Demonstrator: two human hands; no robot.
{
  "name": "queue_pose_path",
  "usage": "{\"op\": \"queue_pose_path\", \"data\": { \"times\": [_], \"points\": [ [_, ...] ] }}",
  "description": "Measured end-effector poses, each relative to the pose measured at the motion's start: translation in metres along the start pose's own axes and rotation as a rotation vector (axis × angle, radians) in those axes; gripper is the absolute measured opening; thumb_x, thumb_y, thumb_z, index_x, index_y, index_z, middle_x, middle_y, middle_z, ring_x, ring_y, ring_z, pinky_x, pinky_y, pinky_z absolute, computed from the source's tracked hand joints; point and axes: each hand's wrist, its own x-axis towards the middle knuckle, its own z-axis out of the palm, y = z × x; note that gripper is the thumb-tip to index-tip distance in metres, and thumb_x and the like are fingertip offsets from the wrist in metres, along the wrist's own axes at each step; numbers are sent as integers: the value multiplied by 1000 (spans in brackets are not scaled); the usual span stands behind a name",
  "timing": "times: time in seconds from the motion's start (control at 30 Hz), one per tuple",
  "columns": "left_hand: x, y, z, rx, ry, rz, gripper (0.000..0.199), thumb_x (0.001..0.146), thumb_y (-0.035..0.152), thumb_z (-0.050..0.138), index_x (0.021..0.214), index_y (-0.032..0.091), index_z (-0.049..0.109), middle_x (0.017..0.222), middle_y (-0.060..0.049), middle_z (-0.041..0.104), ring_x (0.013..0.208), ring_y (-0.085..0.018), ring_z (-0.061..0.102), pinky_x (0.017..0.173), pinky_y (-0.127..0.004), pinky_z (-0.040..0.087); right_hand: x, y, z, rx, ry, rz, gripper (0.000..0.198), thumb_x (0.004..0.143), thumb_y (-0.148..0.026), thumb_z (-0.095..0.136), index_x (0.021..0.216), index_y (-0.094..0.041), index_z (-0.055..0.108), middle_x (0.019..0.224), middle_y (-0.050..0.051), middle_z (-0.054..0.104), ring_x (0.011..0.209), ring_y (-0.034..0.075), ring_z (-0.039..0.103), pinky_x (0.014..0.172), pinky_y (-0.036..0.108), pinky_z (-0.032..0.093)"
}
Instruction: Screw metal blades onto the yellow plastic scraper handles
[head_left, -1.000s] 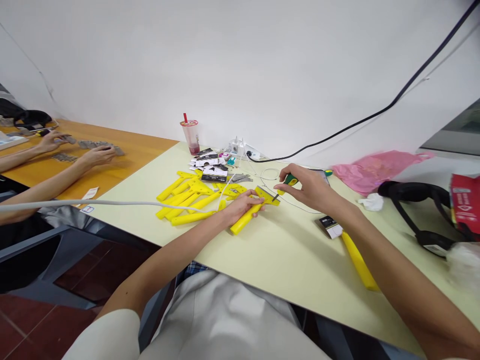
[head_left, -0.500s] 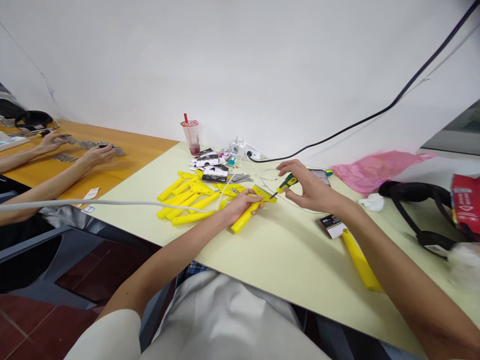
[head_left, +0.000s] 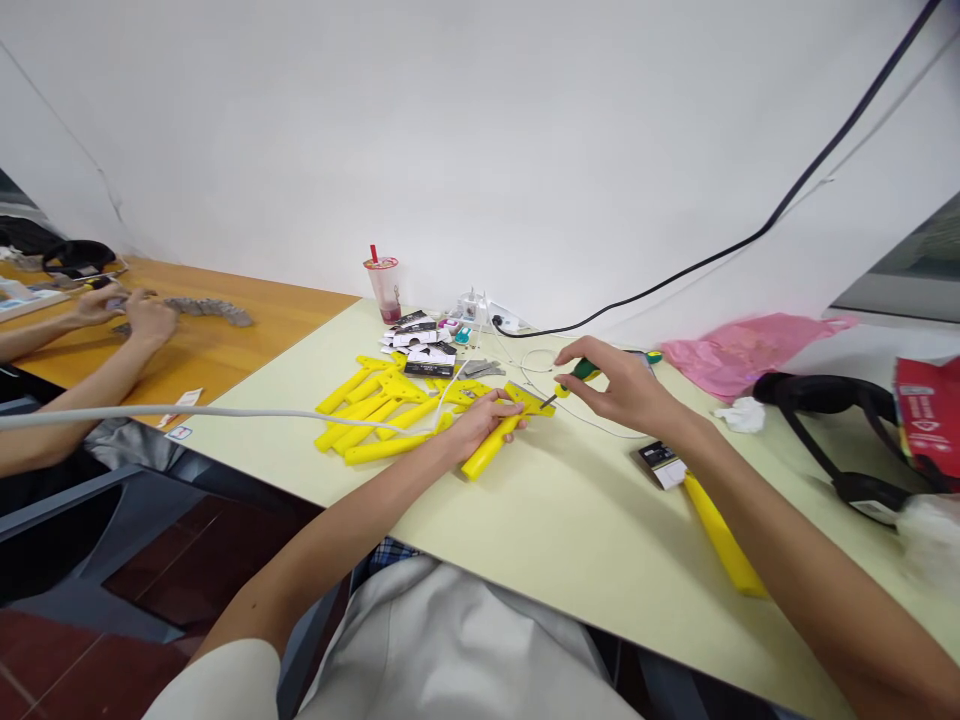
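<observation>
Table point(head_left: 577, 520): spreading beneath. Right hand point(head_left: 622, 388): I am arching it, thumb and fingers pinching the screwdriver point(head_left: 583, 370). Left hand point(head_left: 484, 424): I am curling it round the scraper point(head_left: 486, 454). Scraper: slanting, its head lying between both hands.

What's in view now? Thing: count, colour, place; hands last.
Held scraper: 1, yellow, centre
Screwdriver: 1, green/yellow, tip at held scraper
Piled scrapers: several, yellow, left of centre
Lone handle: 1, yellow, right
Small cartons: several, black/white, mostly beyond pile
Blades: several, grey, right of cartons
Cup: 1, clear, at wall
Power strip: 1, white, at wall
Plastic bag: 1, pink, right
Tissue: 1, white, below bag
Headband-like gear: 2, black, far right and left
Packet: 1, red, right edge
Cables: several, black or white, across view
Tables: 2, pale and orange, adjoining
Co-worker's hands: 2, orange table
Left hand: 1, bare, around held scraper
Right hand: 1, bare, on screwdriver
</observation>
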Motion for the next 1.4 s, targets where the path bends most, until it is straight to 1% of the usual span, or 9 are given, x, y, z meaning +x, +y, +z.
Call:
{"op": "queue_pose_path", "data": {
  "times": [0.07,0.23,0.43,0.67,0.83,0.93,1.13,1.27,1.4],
  "points": [
    [0,0,0,-5,0,1,49,75,18,92,98,22,49,102,-7,72,72,-15,73,45,-18,42,-1,1,1,-45,-15,6,16,107,-43,61,117,-30,61,112,8,72,97,29,74,85,46,61],
    [1,0,-1,-31,33,26,48,75,15,90,98,21,49,102,-7,71,71,-14,72,44,-18,42,0,2,1,40,-76,-37,25,106,-40,61,128,-29,57,134,13,67,123,31,70,102,50,59],
    [1,-1,-1,-30,21,16,52,72,16,92,100,22,48,99,-5,70,71,-15,73,43,-17,41,0,5,4,-27,-43,52,26,105,-53,64,103,-27,58,97,6,73,82,26,73,74,42,60],
    [0,3,-1,-52,87,59,57,69,16,95,100,23,47,98,-4,70,70,-14,71,44,-18,40,-2,5,3,104,-121,17,24,108,-45,59,125,-30,62,125,10,76,111,29,76,96,48,63],
    [-5,6,3,-36,96,155,58,69,23,96,103,23,49,101,-2,68,71,-12,70,44,-19,42,-5,14,7,-7,-17,-11,29,104,-56,66,114,-29,65,106,6,81,88,26,78,75,41,60],
    [-6,5,5,-10,113,206,61,66,28,98,103,23,49,95,0,68,69,-13,70,44,-19,42,-7,18,6,-224,55,-6,43,99,-70,65,92,-28,62,71,3,73,56,23,65,53,34,43],
    [-11,9,12,157,193,479,65,70,48,97,100,25,45,90,1,68,67,-15,70,45,-20,47,-5,11,5,-583,80,62,67,101,-77,52,59,-25,50,42,4,49,40,20,49,52,33,19],
    [-16,12,17,253,220,672,60,79,56,91,100,25,44,97,-1,68,68,-15,71,44,-20,49,2,-8,9,-550,135,275,77,98,-85,42,51,-25,44,40,5,44,42,21,48,53,33,21],
    [-19,10,15,377,279,896,45,93,53,80,104,24,48,95,-1,69,74,-16,73,45,-19,51,9,-34,8,-307,112,506,81,96,-90,39,48,-25,38,39,6,47,44,19,48,56,34,30]
  ]
}}
